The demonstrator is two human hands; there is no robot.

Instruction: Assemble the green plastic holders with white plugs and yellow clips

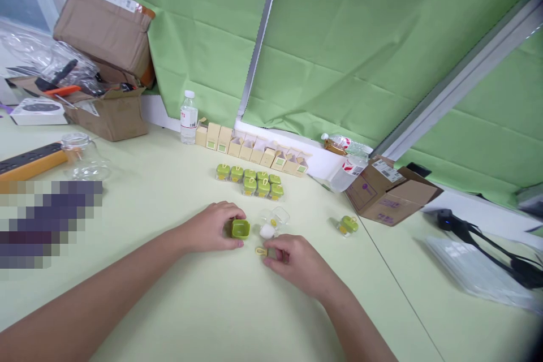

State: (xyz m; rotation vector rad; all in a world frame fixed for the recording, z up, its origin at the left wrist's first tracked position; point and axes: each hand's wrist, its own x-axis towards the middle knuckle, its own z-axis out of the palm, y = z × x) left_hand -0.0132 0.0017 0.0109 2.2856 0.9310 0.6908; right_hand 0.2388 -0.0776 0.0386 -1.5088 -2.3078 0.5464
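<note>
Just below frame centre, the left hand (pixel 221 228) is gripping a glossy green, rounded-square cap (pixel 241 229), which is showing its hollow interior. Beside it, the right hand (pixel 292 259) is pinching a small yellow-looped part (pixel 260 251), mostly hidden.

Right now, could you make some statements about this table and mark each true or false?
1. The left hand holds the green cup. True.
2. The white piece is inside the green cup. False: the white piece is outside it, to the right.
3. A bottle stands upright at the left end of the carton row. True.
4. The yellow loop is at the left hand. False: the yellow loop is at the right hand.
5. One green-lidded case sits apart from the others. True.
</note>
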